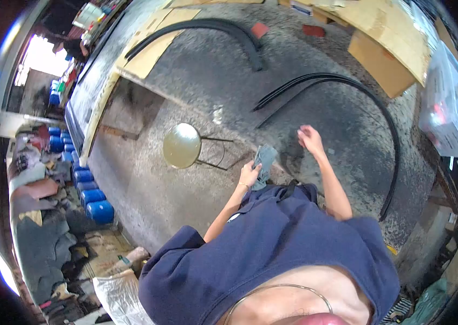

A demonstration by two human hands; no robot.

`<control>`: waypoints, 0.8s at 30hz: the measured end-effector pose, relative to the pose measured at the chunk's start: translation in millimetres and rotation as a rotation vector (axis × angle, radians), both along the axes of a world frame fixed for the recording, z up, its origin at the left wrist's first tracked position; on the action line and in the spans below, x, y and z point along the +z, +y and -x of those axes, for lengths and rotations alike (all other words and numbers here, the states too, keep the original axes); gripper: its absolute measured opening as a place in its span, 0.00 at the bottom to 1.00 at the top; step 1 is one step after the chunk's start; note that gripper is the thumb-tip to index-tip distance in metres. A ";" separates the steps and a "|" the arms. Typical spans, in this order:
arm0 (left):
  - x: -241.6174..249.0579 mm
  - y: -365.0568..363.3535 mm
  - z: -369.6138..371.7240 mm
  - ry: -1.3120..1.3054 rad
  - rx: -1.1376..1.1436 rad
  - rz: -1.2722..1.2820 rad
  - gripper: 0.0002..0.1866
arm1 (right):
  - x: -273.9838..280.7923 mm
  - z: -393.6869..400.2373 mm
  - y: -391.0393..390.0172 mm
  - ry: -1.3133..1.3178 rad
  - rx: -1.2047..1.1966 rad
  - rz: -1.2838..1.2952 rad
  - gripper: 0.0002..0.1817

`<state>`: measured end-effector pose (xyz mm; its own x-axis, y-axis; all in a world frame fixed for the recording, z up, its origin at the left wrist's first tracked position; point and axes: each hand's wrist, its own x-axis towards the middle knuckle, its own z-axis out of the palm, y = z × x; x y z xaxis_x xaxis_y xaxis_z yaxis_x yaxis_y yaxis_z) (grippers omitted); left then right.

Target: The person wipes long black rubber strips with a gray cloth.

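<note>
My left hand point(249, 174) is closed on a grey-green cloth-like piece point(265, 161), held in front of my waist at the table's near edge. My right hand point(310, 138) is raised over the dark table point(342, 130), its fingers curled together; whether anything small is between them cannot be made out. Just beyond it lie long thin black strips point(326, 77), curving round to the right and toward me. Another bundle of black strips point(202, 24) arches across the far part of the table.
A round stool point(182, 145) stands left of my left hand. Blue containers point(100, 212) line the left side near scrap material point(50, 249). A clear plastic bin point(445, 103) and a cardboard box point(383, 62) are on the right. A person point(75, 49) is far back left.
</note>
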<state>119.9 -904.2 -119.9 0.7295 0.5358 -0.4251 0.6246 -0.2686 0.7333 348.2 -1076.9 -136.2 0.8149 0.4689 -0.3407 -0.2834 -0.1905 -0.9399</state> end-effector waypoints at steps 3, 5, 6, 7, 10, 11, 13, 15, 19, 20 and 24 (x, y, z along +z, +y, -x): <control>-18.2 49.1 51.4 -0.098 0.143 -0.036 0.17 | 2.7 -9.3 107.4 0.230 -0.111 -0.020 0.34; 2.6 73.4 90.3 -0.139 0.325 -0.032 0.17 | -15.1 -15.2 150.4 0.120 -0.209 0.099 0.37; -2.2 91.3 117.6 -0.082 0.378 -0.046 0.16 | -24.9 -17.6 161.5 0.080 -0.245 0.134 0.35; -11.2 106.6 146.7 -0.021 0.430 -0.057 0.16 | -35.6 -19.5 166.2 0.040 -0.282 0.171 0.33; -13.8 126.5 217.0 -0.142 0.704 -0.008 0.15 | -58.0 -25.5 172.2 0.024 -0.359 0.098 0.31; -13.4 130.3 236.7 -0.085 0.790 0.022 0.15 | -47.2 -18.8 173.4 0.011 -0.372 0.093 0.31; -40.3 142.6 279.1 -0.110 0.833 0.013 0.14 | -17.0 -9.4 179.1 0.050 -0.439 0.151 0.30; -48.3 149.9 290.6 -0.116 0.847 0.027 0.14 | -23.0 -10.6 180.6 -0.023 -0.398 0.275 0.30; -44.1 166.7 260.2 -0.117 0.832 0.090 0.13 | -34.3 -18.2 186.9 -0.038 -0.434 0.249 0.30; -40.3 171.4 243.3 -0.121 0.816 0.057 0.12 | -35.7 -20.6 189.6 -0.050 -0.455 0.231 0.29; -33.7 193.4 167.2 -0.168 0.613 0.078 0.15 | -44.4 -38.0 198.2 -0.042 -0.520 0.105 0.27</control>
<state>-47.3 -710.8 -153.6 0.3602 0.8493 -0.3859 0.5225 0.1590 0.8377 386.3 -878.7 -180.6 0.9445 -0.0359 -0.3265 -0.3283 -0.1285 -0.9358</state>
